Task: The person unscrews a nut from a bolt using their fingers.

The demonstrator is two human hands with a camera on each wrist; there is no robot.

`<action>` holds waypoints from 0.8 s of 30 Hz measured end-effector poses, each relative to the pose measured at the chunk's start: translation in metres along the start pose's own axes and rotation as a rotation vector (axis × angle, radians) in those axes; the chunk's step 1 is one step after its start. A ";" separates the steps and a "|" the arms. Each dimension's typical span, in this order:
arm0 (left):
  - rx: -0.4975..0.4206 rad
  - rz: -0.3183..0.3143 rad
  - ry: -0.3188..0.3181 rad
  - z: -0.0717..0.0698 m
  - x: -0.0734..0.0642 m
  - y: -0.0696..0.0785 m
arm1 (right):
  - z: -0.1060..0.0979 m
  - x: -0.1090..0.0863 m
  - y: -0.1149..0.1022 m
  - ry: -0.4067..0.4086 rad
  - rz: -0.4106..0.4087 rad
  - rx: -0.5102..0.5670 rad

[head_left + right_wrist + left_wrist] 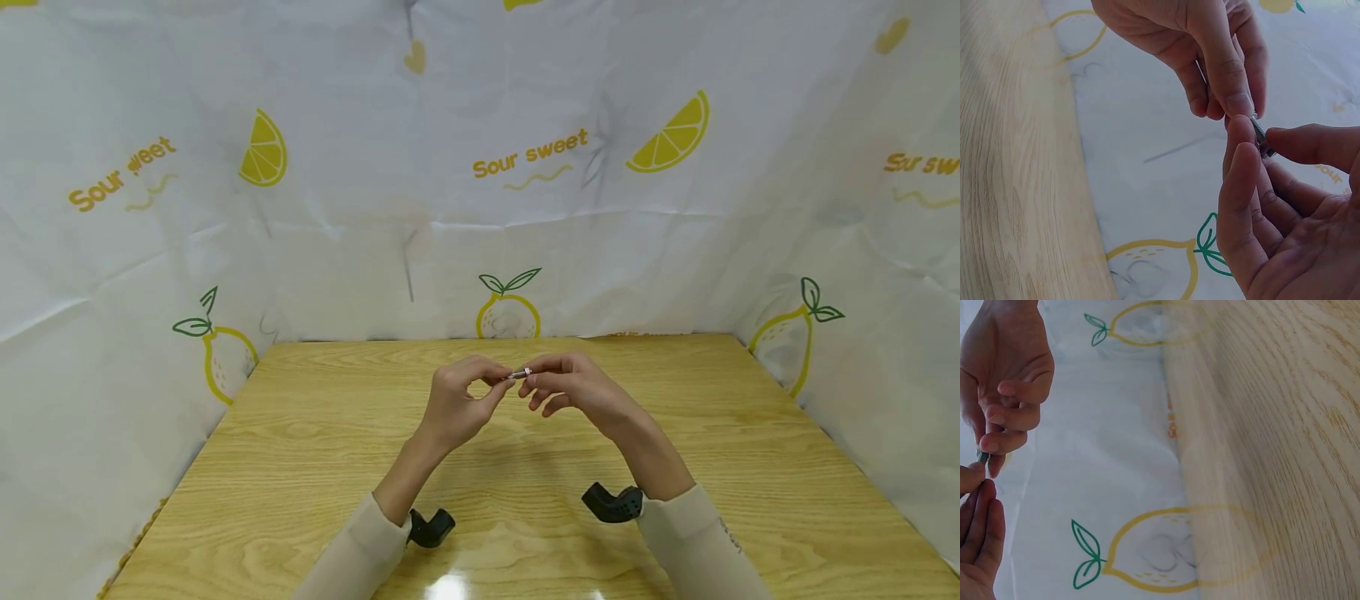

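Note:
A small silver bolt [521,374] is held up over the table between both hands. My left hand [461,402] pinches one end of it between thumb and fingertips. At the other end, my right hand [588,393] has its thumb and fingers around the bolt's head, the remaining fingers loosely bent. The right wrist view shows the bolt's ridged, thread-like shaft [1258,129] between the two hands, its tip hidden by the left fingers. Fingers cover most of the bolt [984,457] in the left wrist view.
Under the hands lies a wood-grain table [315,467]. White cloth [360,275] printed with lemons and lettering hangs behind it and along both sides. Black curved mounts [613,503] sit at both wrists, by the light sleeves [360,546].

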State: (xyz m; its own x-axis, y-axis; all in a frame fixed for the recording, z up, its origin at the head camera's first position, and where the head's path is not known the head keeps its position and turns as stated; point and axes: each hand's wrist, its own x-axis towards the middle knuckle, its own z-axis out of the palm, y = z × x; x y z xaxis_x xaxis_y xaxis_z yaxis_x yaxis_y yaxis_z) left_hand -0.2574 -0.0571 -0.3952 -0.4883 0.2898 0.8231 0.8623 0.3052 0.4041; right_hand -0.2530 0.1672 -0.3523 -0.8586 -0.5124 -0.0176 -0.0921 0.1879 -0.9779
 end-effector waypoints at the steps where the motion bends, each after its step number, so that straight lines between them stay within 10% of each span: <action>1: 0.000 0.005 0.002 0.000 0.000 0.000 | 0.000 0.000 0.000 0.002 -0.002 0.000; 24: -0.017 0.029 0.000 -0.001 0.000 0.000 | 0.000 -0.003 -0.002 0.034 -0.076 0.003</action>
State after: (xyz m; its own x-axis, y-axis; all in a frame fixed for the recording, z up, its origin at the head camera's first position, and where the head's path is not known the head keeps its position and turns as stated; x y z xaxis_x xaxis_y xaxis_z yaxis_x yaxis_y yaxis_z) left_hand -0.2573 -0.0578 -0.3949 -0.4635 0.2980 0.8345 0.8780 0.2812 0.3873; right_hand -0.2500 0.1679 -0.3501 -0.8661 -0.4959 0.0636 -0.1560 0.1472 -0.9767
